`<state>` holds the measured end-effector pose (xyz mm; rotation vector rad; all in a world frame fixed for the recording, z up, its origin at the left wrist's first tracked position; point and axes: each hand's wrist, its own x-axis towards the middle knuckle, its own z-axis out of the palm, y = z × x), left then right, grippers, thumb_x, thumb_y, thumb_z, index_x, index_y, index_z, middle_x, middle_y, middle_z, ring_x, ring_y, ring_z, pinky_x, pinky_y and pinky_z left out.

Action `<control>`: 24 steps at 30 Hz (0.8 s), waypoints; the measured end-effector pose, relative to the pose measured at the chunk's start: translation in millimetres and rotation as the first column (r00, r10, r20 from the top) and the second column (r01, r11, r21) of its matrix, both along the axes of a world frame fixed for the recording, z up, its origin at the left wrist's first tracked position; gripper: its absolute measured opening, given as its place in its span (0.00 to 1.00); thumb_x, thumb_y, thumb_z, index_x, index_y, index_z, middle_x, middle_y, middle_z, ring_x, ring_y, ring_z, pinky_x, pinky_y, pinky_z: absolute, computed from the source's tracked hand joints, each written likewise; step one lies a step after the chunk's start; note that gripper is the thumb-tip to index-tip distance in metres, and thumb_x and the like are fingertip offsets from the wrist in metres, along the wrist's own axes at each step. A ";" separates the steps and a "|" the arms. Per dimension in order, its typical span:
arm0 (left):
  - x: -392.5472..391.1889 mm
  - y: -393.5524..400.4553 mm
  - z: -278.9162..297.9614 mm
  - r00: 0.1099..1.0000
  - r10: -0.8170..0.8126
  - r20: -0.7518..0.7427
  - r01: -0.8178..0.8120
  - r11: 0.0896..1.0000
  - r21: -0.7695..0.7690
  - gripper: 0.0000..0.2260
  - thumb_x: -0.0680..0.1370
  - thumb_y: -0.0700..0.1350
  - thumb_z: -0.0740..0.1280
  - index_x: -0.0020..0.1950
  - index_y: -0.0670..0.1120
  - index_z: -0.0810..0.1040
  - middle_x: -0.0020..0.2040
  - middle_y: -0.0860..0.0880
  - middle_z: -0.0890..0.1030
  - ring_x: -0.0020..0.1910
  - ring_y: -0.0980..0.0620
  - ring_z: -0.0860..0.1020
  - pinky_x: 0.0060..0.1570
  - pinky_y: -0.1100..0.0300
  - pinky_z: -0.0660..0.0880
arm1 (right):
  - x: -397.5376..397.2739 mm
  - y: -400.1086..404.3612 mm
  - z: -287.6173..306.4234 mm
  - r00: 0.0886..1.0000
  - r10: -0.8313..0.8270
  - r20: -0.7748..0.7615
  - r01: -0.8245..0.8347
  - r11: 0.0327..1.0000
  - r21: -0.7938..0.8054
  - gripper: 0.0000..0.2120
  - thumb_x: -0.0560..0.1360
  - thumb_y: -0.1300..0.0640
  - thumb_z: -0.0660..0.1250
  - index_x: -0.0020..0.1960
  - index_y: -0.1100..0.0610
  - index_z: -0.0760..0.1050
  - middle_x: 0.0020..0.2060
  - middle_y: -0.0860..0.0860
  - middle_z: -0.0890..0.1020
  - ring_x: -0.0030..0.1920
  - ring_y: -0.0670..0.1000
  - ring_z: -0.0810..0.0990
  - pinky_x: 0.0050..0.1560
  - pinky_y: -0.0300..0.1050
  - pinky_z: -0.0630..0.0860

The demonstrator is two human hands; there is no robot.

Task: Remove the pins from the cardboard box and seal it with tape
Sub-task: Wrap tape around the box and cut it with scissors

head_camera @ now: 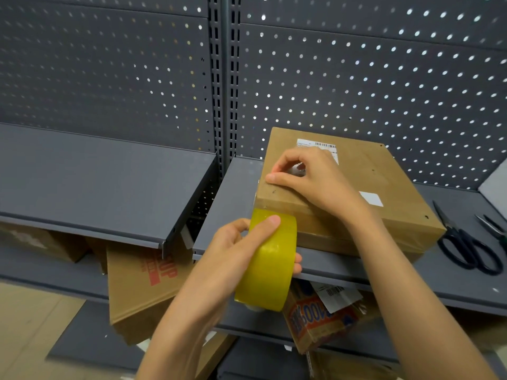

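1. The shelf (241, 185), a grey metal deck, runs across the middle of the frame under a perforated back panel (384, 78).
2. The box (384, 187) sits on that deck at centre right. It is flat, brown and closed, and turned a little so that one corner points at the lower middle of the frame. Its top carries a barcode label (323, 146) at the upper edge and a plain white sticker (371, 199) nearer the right. Small dark pinholes dot the top; whether any pin is left in them is too small to tell.
3. The right hand (310, 182) lies on the left part of the box top, index finger straight along the left edge and thumb curled under; it seems to press a tape end down, though the tape itself hardly shows.
4. The left hand (241, 248) grips the roll (267, 259), yellow and on edge, just below the near corner of the box.
5. The box thus lies up and right of the roll, with the right hand nearer. Its left edge runs from that corner toward the upper middle of the frame, so the strip would likely follow that line.
6. Scissors (466, 242) lie on the deck at the right of the frame, just beside the box.
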<state>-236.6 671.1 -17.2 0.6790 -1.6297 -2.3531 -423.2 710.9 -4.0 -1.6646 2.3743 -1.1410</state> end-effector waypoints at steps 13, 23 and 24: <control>-1.1 2.2 0.0 1.000 0.008 -0.014 -0.009 0.999 -0.035 0.16 0.72 0.53 0.63 0.54 0.44 0.72 0.37 0.38 0.84 0.33 0.44 0.83 0.35 0.53 0.80 | -3.8 -4.6 -9.9 0.997 -0.002 0.075 0.002 1.000 0.011 0.04 0.73 0.52 0.70 0.46 0.43 0.79 0.47 0.45 0.81 0.52 0.45 0.78 0.59 0.54 0.72; -1.1 3.1 -1.1 0.999 0.005 -0.031 -0.006 1.000 -0.021 0.18 0.72 0.53 0.64 0.55 0.42 0.73 0.36 0.39 0.84 0.31 0.44 0.82 0.31 0.56 0.80 | 15.1 11.9 -7.2 0.985 0.030 0.171 0.010 0.973 -0.232 0.08 0.76 0.53 0.64 0.50 0.50 0.81 0.48 0.44 0.84 0.50 0.42 0.80 0.53 0.39 0.74; -1.5 2.7 -1.3 1.000 0.003 -0.029 -0.004 1.000 -0.025 0.20 0.70 0.54 0.64 0.56 0.42 0.73 0.37 0.40 0.84 0.30 0.44 0.82 0.31 0.56 0.80 | 18.3 17.0 -6.3 0.980 0.070 0.186 -0.036 0.983 -0.179 0.10 0.77 0.51 0.63 0.50 0.52 0.82 0.49 0.45 0.84 0.51 0.41 0.80 0.55 0.39 0.75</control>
